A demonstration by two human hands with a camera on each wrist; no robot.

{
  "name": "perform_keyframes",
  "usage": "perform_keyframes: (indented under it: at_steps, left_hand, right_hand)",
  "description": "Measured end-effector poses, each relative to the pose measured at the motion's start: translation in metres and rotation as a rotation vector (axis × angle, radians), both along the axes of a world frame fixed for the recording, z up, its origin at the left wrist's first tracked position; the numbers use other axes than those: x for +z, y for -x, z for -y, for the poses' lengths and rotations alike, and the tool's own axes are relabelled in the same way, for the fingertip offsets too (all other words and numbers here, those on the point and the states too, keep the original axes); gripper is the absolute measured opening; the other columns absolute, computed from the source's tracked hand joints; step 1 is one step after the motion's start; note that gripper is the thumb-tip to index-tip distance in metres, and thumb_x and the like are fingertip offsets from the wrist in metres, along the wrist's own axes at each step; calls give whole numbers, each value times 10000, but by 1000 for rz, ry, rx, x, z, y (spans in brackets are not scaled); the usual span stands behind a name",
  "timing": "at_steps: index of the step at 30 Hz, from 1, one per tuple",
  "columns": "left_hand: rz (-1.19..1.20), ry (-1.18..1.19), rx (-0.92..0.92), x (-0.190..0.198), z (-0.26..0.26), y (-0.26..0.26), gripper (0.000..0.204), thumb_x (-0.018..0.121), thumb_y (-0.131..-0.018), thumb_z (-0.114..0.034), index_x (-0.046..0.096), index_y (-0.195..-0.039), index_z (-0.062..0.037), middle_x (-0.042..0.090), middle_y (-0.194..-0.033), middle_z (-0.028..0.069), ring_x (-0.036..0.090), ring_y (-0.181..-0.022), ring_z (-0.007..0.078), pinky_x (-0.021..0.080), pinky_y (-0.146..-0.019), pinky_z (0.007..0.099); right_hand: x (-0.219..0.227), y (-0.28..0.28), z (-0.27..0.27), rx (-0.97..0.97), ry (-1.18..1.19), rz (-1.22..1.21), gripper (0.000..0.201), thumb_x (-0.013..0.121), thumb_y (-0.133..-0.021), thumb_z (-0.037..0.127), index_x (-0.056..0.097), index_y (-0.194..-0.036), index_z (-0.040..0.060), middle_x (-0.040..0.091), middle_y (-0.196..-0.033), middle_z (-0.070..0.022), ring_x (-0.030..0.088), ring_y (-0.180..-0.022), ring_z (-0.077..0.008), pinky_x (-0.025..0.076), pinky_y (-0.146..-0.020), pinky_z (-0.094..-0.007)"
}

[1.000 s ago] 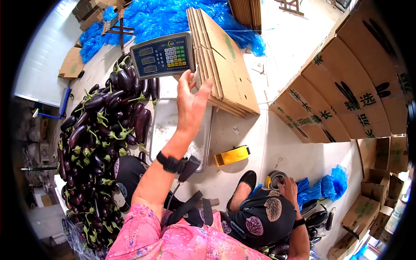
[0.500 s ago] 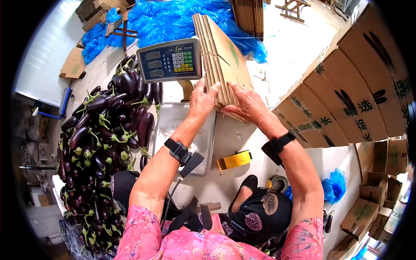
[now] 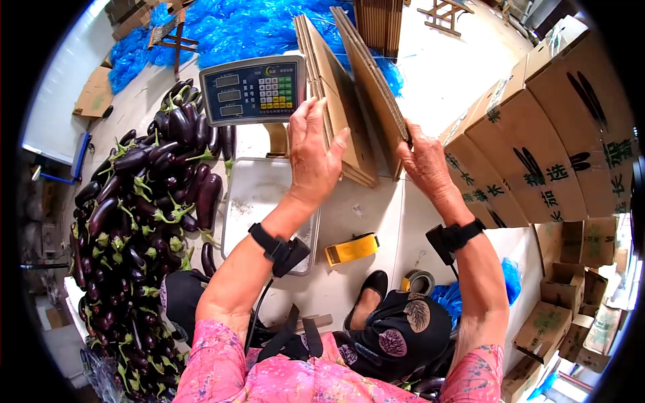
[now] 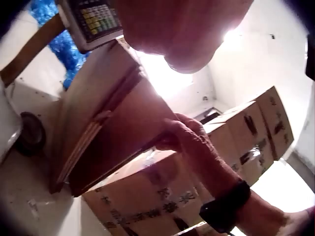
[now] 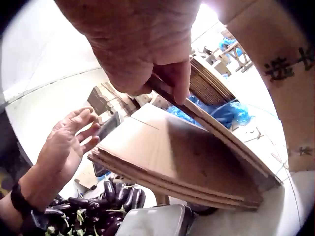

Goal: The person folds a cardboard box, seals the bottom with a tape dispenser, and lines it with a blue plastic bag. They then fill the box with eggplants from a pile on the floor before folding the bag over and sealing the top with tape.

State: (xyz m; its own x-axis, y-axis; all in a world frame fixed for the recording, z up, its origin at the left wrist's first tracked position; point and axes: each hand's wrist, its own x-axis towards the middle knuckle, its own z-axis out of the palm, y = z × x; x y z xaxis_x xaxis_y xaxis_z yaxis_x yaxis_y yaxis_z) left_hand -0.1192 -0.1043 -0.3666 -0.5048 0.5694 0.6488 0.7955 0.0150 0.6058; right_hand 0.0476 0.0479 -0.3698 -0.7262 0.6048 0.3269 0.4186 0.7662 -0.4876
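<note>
My right hand grips the near edge of a flattened cardboard box, which leans to the right, apart from the stack. In the right wrist view, the thumb and fingers pinch this board's edge. My left hand is by the near left end of the remaining stack of flattened boxes, its fingers extended and loosely spread. The left wrist view shows a wedge-shaped gap between the stack and the gripped cardboard.
A scale display stands left of the stack, above its metal platform. Eggplants are heaped at left. A yellow tape dispenser and tape roll lie on the floor. Printed cartons stand at right.
My right hand rose from beside the tape roll to the stack, then drew a flattened box away to the right. My left hand stays near the stack's left end.
</note>
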Motion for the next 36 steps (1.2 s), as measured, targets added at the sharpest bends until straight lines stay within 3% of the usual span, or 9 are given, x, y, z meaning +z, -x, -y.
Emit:
perform_keyframes:
  at_steps: [3,7,10,13,16,20,26,32,36]
  left_hand:
    - [92,70,-240,30,12,-24,719,745,-835,-151,401,-1449,-3,498,-1339,233,521,-1234,377,424,-1057,438]
    - [281,164,-395,-8,11,-73,1038,860,-696,-250,263,-1512,-16,475,-1356,250,477,-1273,433,422,-1073,465]
    - [550,142,-395,-12,21,-99,725,785,-793,-242,403,-1395,-114,610,-1181,188,637,-1080,380,537,-875,454]
    - [650,-65,-345,-29,31,-113,656,788,-771,-263,460,-1323,-128,692,-973,130,707,-857,334,567,-727,411]
    - [609,137,-253,-46,56,-104,606,676,-774,-175,454,-1333,-101,693,-1033,183,696,-904,384,565,-781,457]
    - [541,160,-212,-39,93,-113,565,602,-757,-141,466,-1302,-71,699,-999,219,687,-914,428,557,-821,479]
    - [651,192,-206,-75,109,-120,470,605,-745,-174,530,-1196,-64,714,-964,225,700,-915,411,558,-836,464]
    - [634,141,-196,-89,126,-127,307,615,-745,-192,667,-949,30,704,-860,232,705,-847,382,554,-749,427]
    - [672,175,-233,-93,140,-132,314,612,-746,-203,661,-966,16,704,-863,237,698,-882,399,556,-768,432]
  right_hand:
    - [39,-8,17,-63,186,-15,399,588,-842,169,582,-1193,-21,683,-799,-250,687,-753,-418,560,-737,-487]
    - [61,-17,59,-85,121,79,301,678,-788,163,606,-1000,-39,670,-693,-214,714,-657,-306,574,-642,-384]
    - [85,-24,112,-52,55,218,226,629,-814,123,576,-964,-38,667,-712,-234,690,-694,-403,564,-645,-449]
    - [94,-50,140,119,155,140,147,596,-865,83,579,-989,5,674,-768,-228,668,-734,-435,551,-660,-469]
    - [128,-82,197,252,235,309,334,634,-863,116,544,-1176,43,669,-824,-215,656,-794,-431,533,-663,-499]
    - [160,-114,277,459,203,594,315,646,-885,170,529,-1146,39,655,-859,-163,675,-808,-365,546,-630,-467]
    - [141,-137,368,483,333,570,300,663,-910,245,510,-1074,46,635,-836,-173,658,-772,-404,519,-614,-500]
    - [113,-162,391,399,386,607,338,613,-940,251,547,-1189,33,662,-937,-185,656,-866,-407,515,-688,-498]
    - [99,-173,393,393,418,600,354,614,-935,250,550,-1208,34,672,-911,-207,652,-854,-429,512,-702,-515]
